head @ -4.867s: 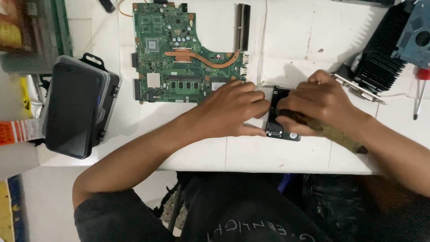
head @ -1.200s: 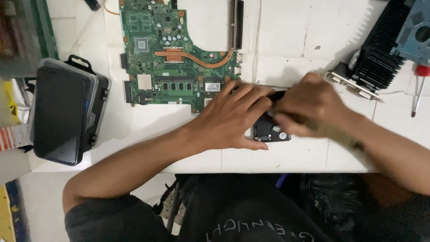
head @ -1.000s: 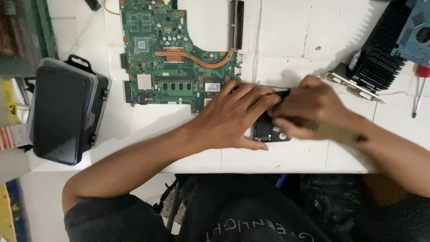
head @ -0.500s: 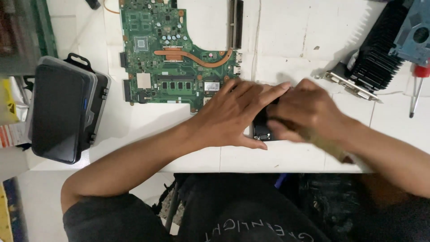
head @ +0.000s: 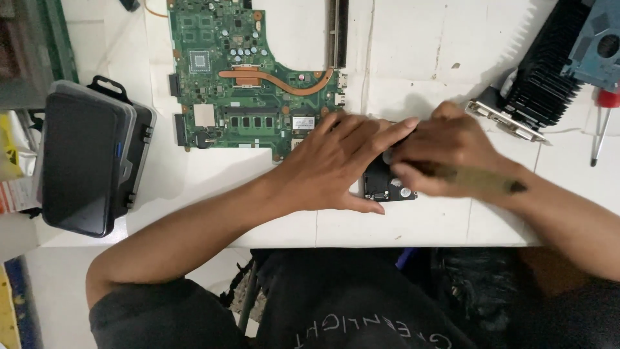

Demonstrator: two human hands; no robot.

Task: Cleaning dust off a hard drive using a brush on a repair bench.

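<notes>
A small black hard drive (head: 387, 184) lies on the white table (head: 420, 64) near its front edge, mostly covered by both hands. My left hand (head: 336, 161) rests flat over the drive's left side, fingers spread and pressing down on it. My right hand (head: 445, 152) covers the drive's right side with fingers curled; a thin dark tool-like stick (head: 478, 181) lies along that hand and wrist. Only the drive's lower edge with its round screws shows.
A green laptop motherboard (head: 245, 84) with a copper heat pipe lies behind the hands. A black hard case (head: 90, 161) sits at the left edge. A black finned card (head: 542, 84), a blue bracket (head: 600, 45) and a red-handled screwdriver (head: 604, 123) lie at the right.
The hands have shifted over the drive; the right hand has slid left across it and hides more of it than a second ago. The camera view has drifted slightly.
</notes>
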